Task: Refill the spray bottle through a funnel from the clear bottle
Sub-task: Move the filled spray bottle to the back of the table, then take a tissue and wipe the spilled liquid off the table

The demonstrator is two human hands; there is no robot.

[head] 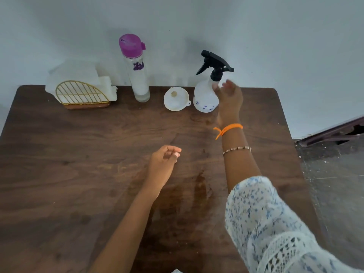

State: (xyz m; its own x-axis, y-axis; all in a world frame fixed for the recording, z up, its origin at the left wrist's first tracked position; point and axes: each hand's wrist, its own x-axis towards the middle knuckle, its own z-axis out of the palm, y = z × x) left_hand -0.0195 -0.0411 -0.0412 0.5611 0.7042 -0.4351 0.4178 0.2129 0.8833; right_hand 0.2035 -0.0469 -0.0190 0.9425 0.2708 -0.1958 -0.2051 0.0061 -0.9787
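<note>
spray bottle point(204, 97) upright, funnel point(175, 99) beside, clear bottle point(136, 75)

My right hand point(228, 97) is blurred, so I can't tell whether it touches the spray bottle point(204, 97), whose right side it hides. The bottom edge cuts off my forearms.

Right hand point(229, 95) reaches, fingers loose, beside the white black-triggered spray bottle point(204, 97); left hand point(163, 162) hovers over the dark wooden surface point(78, 154).
</note>
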